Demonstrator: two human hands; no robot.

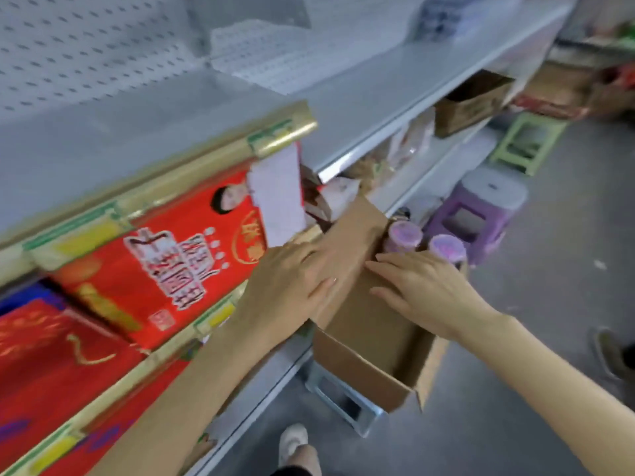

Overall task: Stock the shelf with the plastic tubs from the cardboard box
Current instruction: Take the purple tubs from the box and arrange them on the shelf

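Observation:
A brown cardboard box [371, 341] stands open on a grey stool beside the shelf unit. Two plastic tubs with purple lids [405, 235] [446, 248] stand at its far end. My left hand [292, 283] lies flat on the box's left flap, fingers spread, pressing it toward the shelf. My right hand [422, 290] reaches into the box just in front of the tubs, fingers stretched out and holding nothing. The grey metal shelf [360, 84] above has a bare top surface.
Red gift boxes [161, 255] fill the lower shelves at left. A purple stool [481, 214] and a green stool [525, 142] stand on the grey floor beyond the box. Another cardboard box [470, 104] sits under the shelf farther on. My shoe [292, 441] is below.

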